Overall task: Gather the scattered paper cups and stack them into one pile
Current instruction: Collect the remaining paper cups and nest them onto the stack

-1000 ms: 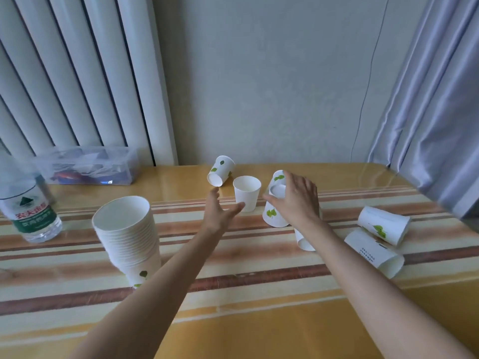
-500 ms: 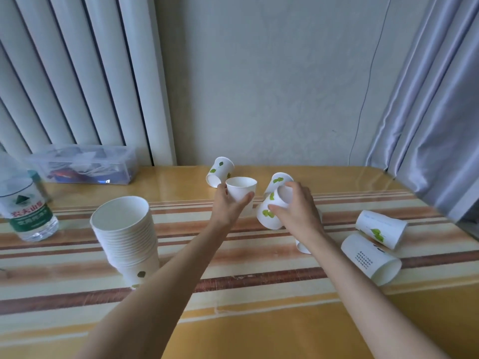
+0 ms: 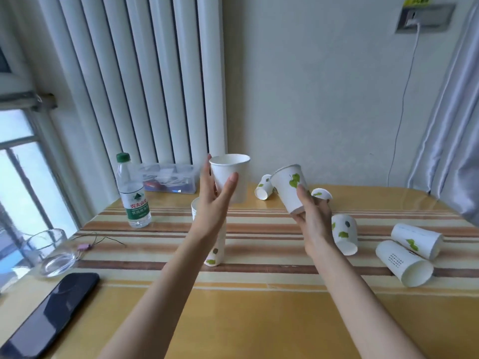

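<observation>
Far left, off the job: phone (image 3: 49, 317), glass dish (image 3: 53, 252), water bottle (image 3: 134, 193) on the striped table (image 3: 259, 307). Next, the stack of cups (image 3: 217, 251), upright on the table and largely hidden behind the left forearm, mouth up. Above it, left hand (image 3: 213, 203) raised, thumb and fingers wrapped around an upright plain cup (image 3: 230, 177), mouth up. Further right, right hand (image 3: 312, 216) closed on the lower part of a leaf-printed cup (image 3: 290, 186), tilted with its mouth toward the left. Judged as the nesting step: best to level the leaf cup, drop one cup squarely into the other, then lower the pair straight down onto the stack. Light grip low on the walls to avoid crushing the rims. Right of that, several loose cups lying on their sides: one at the back (image 3: 264, 190), one behind the right hand's fingers (image 3: 321, 194), one just beside the right wrist (image 3: 344, 234), two touching at far right (image 3: 414, 240) (image 3: 404, 263).
</observation>
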{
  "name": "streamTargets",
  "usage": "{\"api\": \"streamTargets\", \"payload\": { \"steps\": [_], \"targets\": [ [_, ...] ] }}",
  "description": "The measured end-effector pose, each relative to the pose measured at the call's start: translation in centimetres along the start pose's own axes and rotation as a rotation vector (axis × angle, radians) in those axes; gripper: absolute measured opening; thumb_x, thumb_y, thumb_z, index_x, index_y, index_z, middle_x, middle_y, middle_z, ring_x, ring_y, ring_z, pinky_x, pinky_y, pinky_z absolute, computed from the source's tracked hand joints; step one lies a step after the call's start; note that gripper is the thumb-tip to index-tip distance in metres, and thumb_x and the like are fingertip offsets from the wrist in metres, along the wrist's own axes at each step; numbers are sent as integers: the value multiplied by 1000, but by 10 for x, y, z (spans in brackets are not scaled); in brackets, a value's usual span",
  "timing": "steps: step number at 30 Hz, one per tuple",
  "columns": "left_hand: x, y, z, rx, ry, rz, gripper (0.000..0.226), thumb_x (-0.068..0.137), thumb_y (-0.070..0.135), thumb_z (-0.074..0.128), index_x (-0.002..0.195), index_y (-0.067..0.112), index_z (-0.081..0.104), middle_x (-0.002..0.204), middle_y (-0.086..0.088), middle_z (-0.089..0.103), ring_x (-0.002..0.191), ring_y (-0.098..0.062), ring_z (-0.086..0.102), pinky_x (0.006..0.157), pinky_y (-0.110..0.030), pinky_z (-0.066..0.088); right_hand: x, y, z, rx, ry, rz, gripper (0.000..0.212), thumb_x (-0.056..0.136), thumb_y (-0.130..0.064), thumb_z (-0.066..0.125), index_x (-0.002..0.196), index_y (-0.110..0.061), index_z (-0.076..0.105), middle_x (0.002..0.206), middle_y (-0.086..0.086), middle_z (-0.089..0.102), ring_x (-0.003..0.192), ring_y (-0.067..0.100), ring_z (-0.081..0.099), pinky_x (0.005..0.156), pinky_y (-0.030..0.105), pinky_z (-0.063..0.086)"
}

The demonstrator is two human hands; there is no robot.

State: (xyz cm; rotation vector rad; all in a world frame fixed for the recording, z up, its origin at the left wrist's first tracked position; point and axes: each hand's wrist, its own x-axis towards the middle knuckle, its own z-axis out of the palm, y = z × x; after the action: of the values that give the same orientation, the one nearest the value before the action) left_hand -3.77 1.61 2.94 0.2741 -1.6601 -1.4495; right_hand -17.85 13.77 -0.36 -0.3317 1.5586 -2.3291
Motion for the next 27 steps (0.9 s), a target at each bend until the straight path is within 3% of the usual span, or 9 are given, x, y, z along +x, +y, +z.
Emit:
{"api": "streamTargets", "payload": {
  "steps": [2,5,9,14,17,20,23,25,27],
  "targets": [
    [8,9,-16,23,51,44,70,97,19,55,152,28,13,136,1,52,117,-12,58,93,-22,53,-8,1,14,20,-30,22,50,77,-32,71,113,-4,51,113,12,62,100,19,62,87,37,52],
    [18,8,-32,171,80,54,69,93,11,60,148,20,20,111,-1,58,93,-3,63,75,-18,57,-17,3,27,10,-79,49,55,76,-21,72,121,-10,41,113,8,60,103,23,60,89,37,49],
    [16,-10,-46,307,78,-3,66,90,14,65,143,14,27,115,-3,54,93,-7,58,77,-13,49,-20,12,32,-5,-169,36,57,77,-8,69,125,-15,38,112,4,61,102,20,60,89,39,48],
    [4,-41,-58,400,52,-118,69,87,30,68,145,22,30,142,-9,40,130,-23,41,109,-44,39,-19,19,37,-26,-222,21,67,57,-15,75,118,-15,46,116,11,62,110,28,59,100,47,46],
    [-8,-52,-62,429,15,-184,73,87,38,65,148,29,28,151,-7,25,142,-23,28,118,-50,28,-19,19,45,-57,-236,-58,63,68,-9,76,122,-14,44,120,9,60,106,19,60,81,23,51],
    [-16,-63,-69,450,-78,-181,86,82,36,72,150,33,20,149,-1,25,139,-15,27,119,-43,25,-17,13,66,-103,-311,-160,55,74,-2,72,123,-12,47,121,10,61,105,15,59,72,11,49],
    [-20,-71,-74,360,-118,-216,105,69,41,83,149,36,14,146,8,33,134,-8,37,114,-34,34,-14,12,96,-187,-411,-199,57,64,-16,79,115,-21,52,122,11,60,113,20,56,92,28,48],
    [-20,-74,-75,278,-125,-253,90,68,30,84,138,38,28,130,13,49,118,-1,52,96,-19,49,-13,17,111,-250,-450,-192,57,61,-21,79,111,-24,52,122,11,59,115,20,56,95,32,46],
    [-22,-80,-77,304,-126,-257,73,66,32,81,124,41,38,122,12,55,111,0,54,87,-16,48,-16,26,118,-283,-479,-164,55,66,-15,78,113,-22,51,123,9,59,116,19,55,94,31,45]
  ]
}}
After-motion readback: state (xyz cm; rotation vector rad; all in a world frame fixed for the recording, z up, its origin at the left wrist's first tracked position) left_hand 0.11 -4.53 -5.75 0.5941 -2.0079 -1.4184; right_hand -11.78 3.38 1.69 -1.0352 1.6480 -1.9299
